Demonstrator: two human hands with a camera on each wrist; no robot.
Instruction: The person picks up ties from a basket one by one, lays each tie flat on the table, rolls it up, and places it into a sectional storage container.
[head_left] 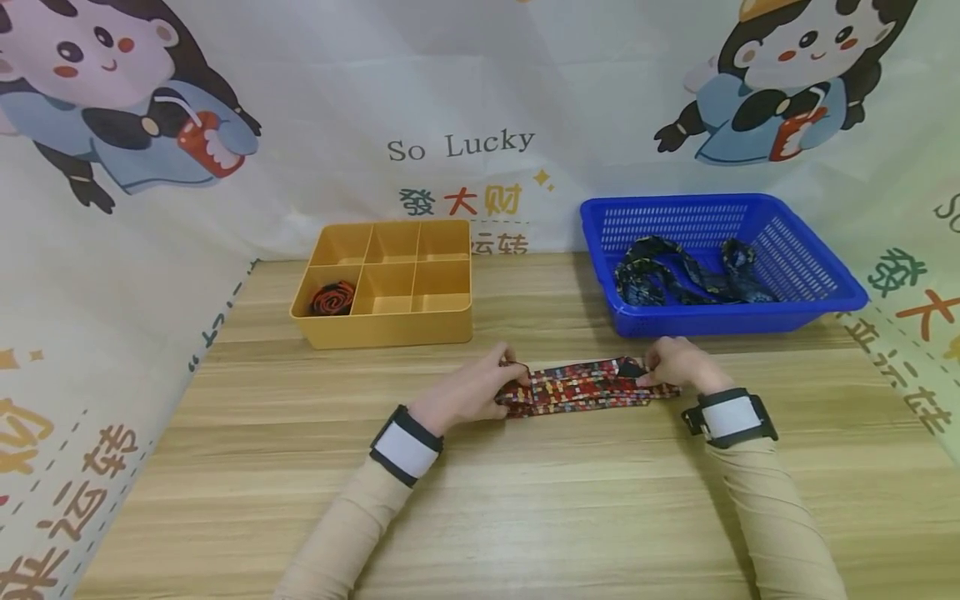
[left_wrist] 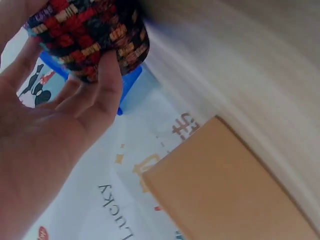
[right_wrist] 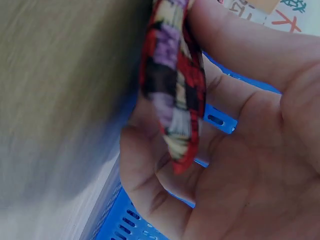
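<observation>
A red, checkered necktie point(head_left: 581, 387), folded into a long flat strip of several layers, lies across the middle of the wooden table. My left hand point(head_left: 468, 390) grips its left end, thumb on one side and fingers on the other. At the opposite end my right hand point(head_left: 681, 364) pinches the fabric near a dark patch. The left wrist view shows the looped end of the necktie point(left_wrist: 95, 37) between thumb and fingers. In the right wrist view a narrow end of the necktie point(right_wrist: 172, 80) hangs by the thumb, with the other fingers behind it.
Behind my left hand stands a yellow six-compartment box point(head_left: 382, 329); its front left compartment holds a rolled red-and-black fabric piece point(head_left: 332, 298). A blue perforated basket point(head_left: 738, 320) with dark patterned neckties point(head_left: 652, 267) sits behind my right hand. A printed cloth backdrop point(head_left: 540, 100) surrounds the table.
</observation>
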